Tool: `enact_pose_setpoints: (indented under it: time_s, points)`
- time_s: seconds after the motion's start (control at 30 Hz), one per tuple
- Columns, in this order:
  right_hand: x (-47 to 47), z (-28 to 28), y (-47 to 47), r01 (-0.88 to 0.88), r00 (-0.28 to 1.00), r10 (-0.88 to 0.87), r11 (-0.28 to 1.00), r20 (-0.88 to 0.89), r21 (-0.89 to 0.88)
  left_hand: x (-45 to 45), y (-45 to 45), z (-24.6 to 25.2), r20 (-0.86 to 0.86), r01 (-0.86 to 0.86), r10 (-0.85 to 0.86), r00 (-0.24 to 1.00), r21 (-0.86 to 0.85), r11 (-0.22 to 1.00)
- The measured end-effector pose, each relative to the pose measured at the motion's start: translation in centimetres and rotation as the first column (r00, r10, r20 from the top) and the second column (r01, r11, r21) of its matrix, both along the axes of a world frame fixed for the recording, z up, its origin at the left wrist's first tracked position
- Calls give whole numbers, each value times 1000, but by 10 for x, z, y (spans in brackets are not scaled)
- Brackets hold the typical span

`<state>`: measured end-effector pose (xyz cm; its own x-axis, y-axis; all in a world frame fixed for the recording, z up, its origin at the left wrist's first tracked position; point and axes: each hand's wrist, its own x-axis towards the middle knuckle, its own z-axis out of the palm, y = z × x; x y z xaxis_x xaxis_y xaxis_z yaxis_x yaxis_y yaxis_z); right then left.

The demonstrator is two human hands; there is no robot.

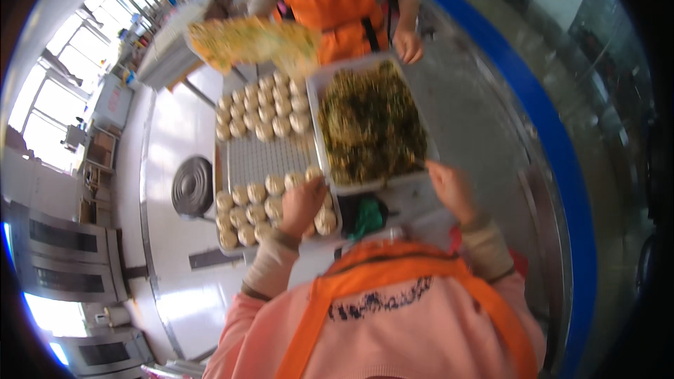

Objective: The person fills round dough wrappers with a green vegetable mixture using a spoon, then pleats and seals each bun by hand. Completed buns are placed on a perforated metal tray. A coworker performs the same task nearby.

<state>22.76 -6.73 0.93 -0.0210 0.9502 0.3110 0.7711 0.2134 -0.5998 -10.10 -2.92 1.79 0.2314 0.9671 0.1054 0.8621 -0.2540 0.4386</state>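
A white rectangular tub (311, 110) holds a heap of dark green chopped filling (374, 121). My right hand (447, 187) is at the tub's near right corner, its fingers closed on the end of a thin tool (417, 160) that reaches into the filling; the tool's kind is unclear. My left hand (304, 204) is closed over the rows of pale round filled buns (256, 193) on the near part of a wire rack tray (268, 155). Whether it holds a bun is hidden. More buns (266, 102) stand on the tray's far part.
Across the table, a co-worker in an orange apron (329, 0) has a hand (408, 45) beside the tub. A blurred yellowish sheet (253, 42) hangs over the far buns. A green plastic bag (368, 216) lies before me. A round dark stool (192, 185) stands left of the tray.
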Motion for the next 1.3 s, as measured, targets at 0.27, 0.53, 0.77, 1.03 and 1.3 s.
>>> enact_pose_setpoints:
  time_s: [0.27,0.53,0.77,1.03,1.3]
  points:
    - [6,7,1,-53,998,51,995,21,87,1,-2,1,104,-7,7,995,2,1000]
    - [-4,11,8,-52,999,52,997,2,64,-2,0,-2,72,-28,29,997,-18,999]
    - [-11,17,11,-41,996,31,991,83,126,-2,1,5,131,-16,14,991,13,1000]
    - [-12,13,9,-41,998,39,998,59,37,-3,3,-1,155,-26,20,988,33,999]
    - [-9,5,9,-33,998,32,999,46,33,-3,4,0,175,-16,10,985,32,999]
